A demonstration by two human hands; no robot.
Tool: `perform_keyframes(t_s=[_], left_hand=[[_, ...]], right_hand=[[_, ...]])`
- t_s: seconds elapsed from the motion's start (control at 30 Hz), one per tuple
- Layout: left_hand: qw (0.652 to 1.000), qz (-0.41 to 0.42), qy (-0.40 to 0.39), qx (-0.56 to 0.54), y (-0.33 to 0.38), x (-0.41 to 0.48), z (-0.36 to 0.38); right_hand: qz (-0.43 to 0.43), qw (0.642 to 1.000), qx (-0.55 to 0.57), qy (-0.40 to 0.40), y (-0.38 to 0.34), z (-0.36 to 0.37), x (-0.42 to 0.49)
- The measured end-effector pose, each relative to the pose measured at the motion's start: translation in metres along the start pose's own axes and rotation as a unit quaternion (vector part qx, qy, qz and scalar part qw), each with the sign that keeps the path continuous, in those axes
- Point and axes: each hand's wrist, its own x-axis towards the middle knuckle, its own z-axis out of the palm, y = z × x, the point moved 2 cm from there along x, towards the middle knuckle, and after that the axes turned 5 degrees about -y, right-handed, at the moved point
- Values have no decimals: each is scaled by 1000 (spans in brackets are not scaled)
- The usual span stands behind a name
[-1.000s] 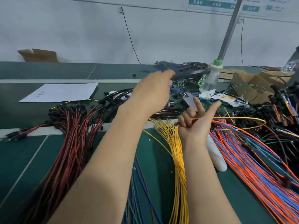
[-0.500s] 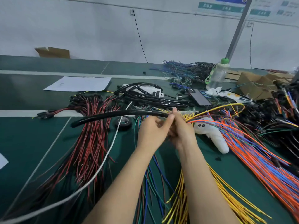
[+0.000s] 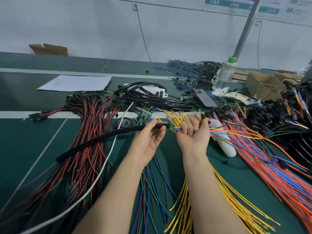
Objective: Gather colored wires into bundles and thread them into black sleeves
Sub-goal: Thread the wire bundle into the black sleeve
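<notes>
**When Sleeve and Bundle Are Held Apart**

Where the green table carries the stock, red wires lie at left, orange wires at right, and yellow wires under the right forearm. The black sleeve runs from lower left, across the red wires, up to the left hand, which pinches its right end between thumb and fingertips. The right hand forms a fist, fingers curled round the bundle. The bundle's tips project from the fist's left side, facing the sleeve's end, just beside it but not touching.
</notes>
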Motion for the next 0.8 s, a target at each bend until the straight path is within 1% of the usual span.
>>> perform_keyframes(t_s=[0.13, 0.47, 0.67, 0.8], left_hand=[[999, -34, -15, 6, -2, -1, 2], [995, -85, -39, -39, -6, -4, 4], [993, -77, -52, -67, -7, -5, 6], [994, -72, -60, -62, -7, -5, 7]], right_hand=[[-13, 999, 41, -15, 1, 3, -1], [-15, 998, 64, -9, 2, 0, 0], [-23, 1000, 13, 10, 1, 1, -1], [-21, 999, -33, 15, 2, 3, -2]])
